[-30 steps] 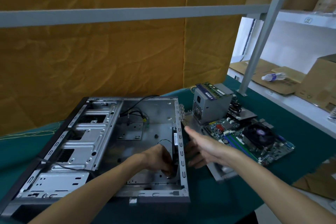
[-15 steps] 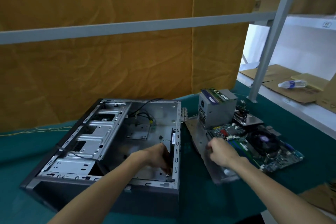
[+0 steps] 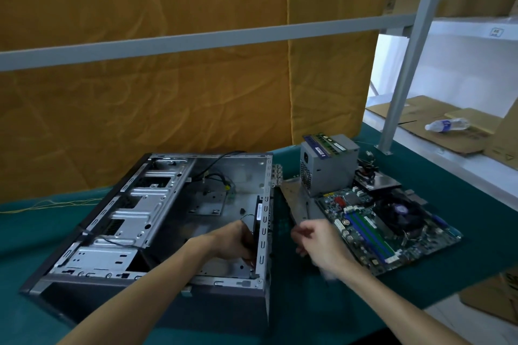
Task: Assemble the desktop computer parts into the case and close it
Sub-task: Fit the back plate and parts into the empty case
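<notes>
1. The left hand point(image 3: 235, 244) reaches inside the open case point(image 3: 157, 232) on the worktop point(image 3: 294, 314), its grip curled on a dark fan point(image 3: 256, 221) at the rear wall.
2. The right hand point(image 3: 319, 244) is blurred beside the case; whether its grip holds anything cannot be told.
3. The fan should sit flush before fastening.
4. The case is thin, sharp-edged sheet steel; the circuit board point(image 3: 375, 230) lies flat nearby.
</notes>
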A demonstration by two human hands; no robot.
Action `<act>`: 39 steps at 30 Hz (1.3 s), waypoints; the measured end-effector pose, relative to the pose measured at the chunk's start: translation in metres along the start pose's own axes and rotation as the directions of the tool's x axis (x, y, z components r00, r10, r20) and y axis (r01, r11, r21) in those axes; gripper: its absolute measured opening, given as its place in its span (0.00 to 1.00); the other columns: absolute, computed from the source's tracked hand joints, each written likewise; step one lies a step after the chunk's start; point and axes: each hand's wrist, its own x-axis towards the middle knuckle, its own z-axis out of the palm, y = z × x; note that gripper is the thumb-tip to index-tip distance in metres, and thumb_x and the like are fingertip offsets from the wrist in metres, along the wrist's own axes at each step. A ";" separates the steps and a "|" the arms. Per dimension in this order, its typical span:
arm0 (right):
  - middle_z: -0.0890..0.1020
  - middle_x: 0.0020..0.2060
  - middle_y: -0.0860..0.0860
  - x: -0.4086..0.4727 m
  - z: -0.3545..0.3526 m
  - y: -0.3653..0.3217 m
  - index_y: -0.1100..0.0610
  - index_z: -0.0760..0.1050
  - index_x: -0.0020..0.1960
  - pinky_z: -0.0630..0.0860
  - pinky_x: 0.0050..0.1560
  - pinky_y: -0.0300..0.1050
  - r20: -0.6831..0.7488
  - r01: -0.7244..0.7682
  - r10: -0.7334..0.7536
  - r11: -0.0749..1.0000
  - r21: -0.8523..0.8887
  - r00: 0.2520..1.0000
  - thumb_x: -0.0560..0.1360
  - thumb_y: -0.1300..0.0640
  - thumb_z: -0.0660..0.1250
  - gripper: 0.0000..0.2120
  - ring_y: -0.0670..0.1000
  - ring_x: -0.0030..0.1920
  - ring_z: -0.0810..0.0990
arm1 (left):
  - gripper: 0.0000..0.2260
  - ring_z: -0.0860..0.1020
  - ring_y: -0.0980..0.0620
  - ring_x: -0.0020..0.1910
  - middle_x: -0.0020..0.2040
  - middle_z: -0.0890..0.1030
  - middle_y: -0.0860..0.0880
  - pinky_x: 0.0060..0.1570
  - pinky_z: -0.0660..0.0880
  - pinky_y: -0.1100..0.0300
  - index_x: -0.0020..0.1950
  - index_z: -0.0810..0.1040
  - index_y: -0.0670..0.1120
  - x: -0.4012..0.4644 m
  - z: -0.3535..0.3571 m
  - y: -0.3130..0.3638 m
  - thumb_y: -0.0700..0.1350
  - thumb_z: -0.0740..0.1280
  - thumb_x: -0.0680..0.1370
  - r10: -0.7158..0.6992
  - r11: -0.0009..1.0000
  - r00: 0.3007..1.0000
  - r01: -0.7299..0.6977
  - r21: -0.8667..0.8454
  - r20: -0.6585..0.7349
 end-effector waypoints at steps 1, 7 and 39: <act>0.86 0.36 0.52 -0.004 0.005 0.000 0.55 0.83 0.45 0.80 0.35 0.41 0.043 -0.046 0.042 0.995 0.085 0.998 0.78 0.63 0.73 0.05 0.46 0.32 0.84 | 0.12 0.82 0.63 0.36 0.40 0.85 0.51 0.38 0.76 0.69 0.39 0.84 0.48 0.000 0.000 0.001 0.32 0.71 0.76 -0.006 1.000 1.000 0.006 0.002 -0.004; 0.86 0.41 0.59 -0.016 0.024 0.001 0.64 0.83 0.47 0.83 0.43 0.45 0.179 -0.281 0.222 0.843 0.460 0.959 0.78 0.71 0.69 0.06 0.52 0.37 0.84 | 0.14 0.81 0.64 0.33 0.35 0.84 0.55 0.35 0.75 0.70 0.37 0.83 0.51 -0.002 0.001 0.004 0.33 0.72 0.76 -0.012 1.000 1.000 0.012 0.006 -0.007; 0.83 0.37 0.60 -0.023 0.041 0.009 0.71 0.78 0.50 0.84 0.43 0.45 0.356 -0.395 0.195 0.630 0.669 0.914 0.75 0.79 0.65 0.08 0.55 0.38 0.84 | 0.14 0.78 0.65 0.31 0.38 0.85 0.45 0.36 0.72 0.71 0.38 0.82 0.49 -0.003 0.000 0.005 0.32 0.69 0.77 0.036 0.996 0.999 -0.033 0.088 -0.027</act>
